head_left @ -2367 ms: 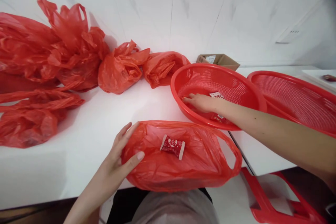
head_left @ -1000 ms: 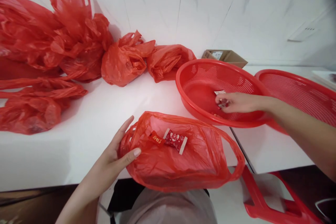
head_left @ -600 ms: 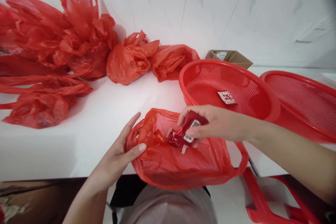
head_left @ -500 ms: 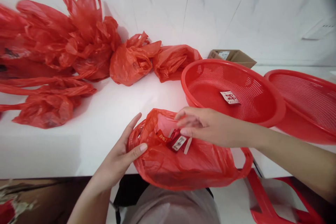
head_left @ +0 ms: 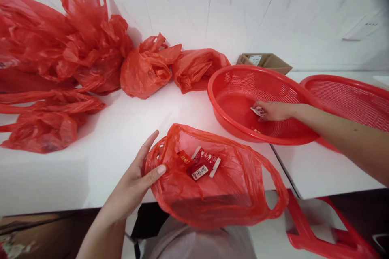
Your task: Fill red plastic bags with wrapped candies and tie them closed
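Note:
My left hand (head_left: 138,174) grips the left rim of a red plastic bag (head_left: 240,170), thumb inside and fingers outside. The bag's mouth gapes toward me at the table's front edge. Several small red packets (head_left: 200,164) with white and gold print lie inside it. Over at the right, my right hand (head_left: 272,111) reaches into a round red plastic basket (head_left: 232,125) and pinches a small white-and-red packet (head_left: 257,110). A small item with gold print (head_left: 256,130) rests low in the basket, its kind unclear.
Filled red plastic bags (head_left: 97,52) line the wall at left and centre. Another bag (head_left: 48,127) lies at the left. A second red basket (head_left: 343,89) stands at right, and a cardboard box (head_left: 270,62) behind. A red stool (head_left: 316,234) is below the table (head_left: 127,137).
My right hand has left the bag's mouth, moved right into the basket and taken hold of the white-and-red packet. My left hand stays on the bag.

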A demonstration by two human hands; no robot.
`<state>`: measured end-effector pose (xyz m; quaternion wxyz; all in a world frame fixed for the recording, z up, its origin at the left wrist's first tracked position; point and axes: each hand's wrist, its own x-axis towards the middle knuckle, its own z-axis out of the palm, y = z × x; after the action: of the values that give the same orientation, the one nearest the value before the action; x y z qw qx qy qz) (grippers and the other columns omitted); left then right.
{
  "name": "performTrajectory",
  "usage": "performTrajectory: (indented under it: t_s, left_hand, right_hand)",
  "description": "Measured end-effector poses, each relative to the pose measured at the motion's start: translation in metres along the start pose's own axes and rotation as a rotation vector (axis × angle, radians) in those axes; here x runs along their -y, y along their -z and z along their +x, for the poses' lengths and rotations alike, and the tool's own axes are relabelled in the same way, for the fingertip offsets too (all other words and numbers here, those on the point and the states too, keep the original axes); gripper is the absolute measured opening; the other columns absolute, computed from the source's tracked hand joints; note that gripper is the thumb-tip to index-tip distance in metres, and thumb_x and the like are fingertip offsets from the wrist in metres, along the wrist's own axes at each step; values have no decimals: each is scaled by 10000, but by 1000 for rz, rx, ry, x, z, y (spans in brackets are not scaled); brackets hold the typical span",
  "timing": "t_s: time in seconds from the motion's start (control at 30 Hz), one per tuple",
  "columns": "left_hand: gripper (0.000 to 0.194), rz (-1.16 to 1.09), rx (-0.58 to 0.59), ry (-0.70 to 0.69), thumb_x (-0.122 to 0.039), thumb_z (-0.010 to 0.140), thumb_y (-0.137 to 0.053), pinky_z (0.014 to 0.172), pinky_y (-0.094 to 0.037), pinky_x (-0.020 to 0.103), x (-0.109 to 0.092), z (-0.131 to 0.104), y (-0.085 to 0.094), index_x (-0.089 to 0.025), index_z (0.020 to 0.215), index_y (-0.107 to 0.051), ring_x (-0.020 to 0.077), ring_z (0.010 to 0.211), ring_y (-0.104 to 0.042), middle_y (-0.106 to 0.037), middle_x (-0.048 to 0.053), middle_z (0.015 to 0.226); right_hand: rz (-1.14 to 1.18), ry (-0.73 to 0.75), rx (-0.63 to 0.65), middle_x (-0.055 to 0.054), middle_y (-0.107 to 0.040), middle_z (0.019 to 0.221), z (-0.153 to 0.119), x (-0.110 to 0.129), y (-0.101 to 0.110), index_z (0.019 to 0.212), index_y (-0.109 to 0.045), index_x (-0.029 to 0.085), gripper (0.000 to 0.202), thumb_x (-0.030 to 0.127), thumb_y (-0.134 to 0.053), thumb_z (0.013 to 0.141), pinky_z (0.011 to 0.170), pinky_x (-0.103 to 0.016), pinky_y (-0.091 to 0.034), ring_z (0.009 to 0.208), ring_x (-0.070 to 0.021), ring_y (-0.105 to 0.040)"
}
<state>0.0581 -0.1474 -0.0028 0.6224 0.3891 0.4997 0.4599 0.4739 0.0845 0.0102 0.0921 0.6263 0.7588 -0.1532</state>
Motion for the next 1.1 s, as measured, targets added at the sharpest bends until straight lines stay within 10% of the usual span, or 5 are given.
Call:
performTrajectory:
  t_s: [0.17, 0.47, 0.63, 0.8, 1.1]
  left_hand:
    - [807, -24, -38, 18, -378, 843, -707, 1109, -427, 415, -1, -1, -2, -408, 1522, -273, 308, 1356, -479, -439, 51, 1543]
    - [783, -51, -59, 22, -379, 834, -715, 1129, -394, 442, -2, 0, -3, -421, 1504, -313, 316, 1361, -470, -447, 36, 1537]
    - [785, -59, -23, -10, -355, 839, -716, 1078, -462, 415, 2, 2, -3, -424, 1506, -306, 311, 1353, -481, -463, 39, 1526]
    - [784, -69, -23, -40, -342, 844, -718, 1074, -465, 410, 6, -1, 3, -432, 1502, -302, 295, 1331, -508, -503, 45, 1494]
    - [796, -58, -37, -35, -344, 847, -716, 1104, -425, 474, 10, -3, 3, -425, 1513, -286, 308, 1305, -533, -538, 60, 1457]
  right_hand:
    - [267, 139, 37, -50, -654, 784, -16, 30, 19, 872, -624, 205, 124, 257, -641, 761, 693, -380, -518, 714, -223, -636]
    - [1004, 404, 110, -71, -719, 961, -88, 115, 63, 1135, -644, 177, 367, 359, -712, 824, 663, -284, -534, 771, -168, -689]
    - [760, 580, 150, -49, -729, 984, -125, 174, 27, 1149, -674, 207, 260, 305, -555, 940, 739, -309, -560, 830, -169, -695]
    - [183, 810, -92, -108, -479, 1476, -137, 199, -33, 1440, -482, 223, 595, 20, -425, 884, 1068, -448, -444, 1341, -262, -472]
    - [131, 530, -93, -133, -688, 1138, -123, 191, -55, 1224, -604, 159, 331, 346, -495, 974, 895, -438, -525, 1055, -283, -656]
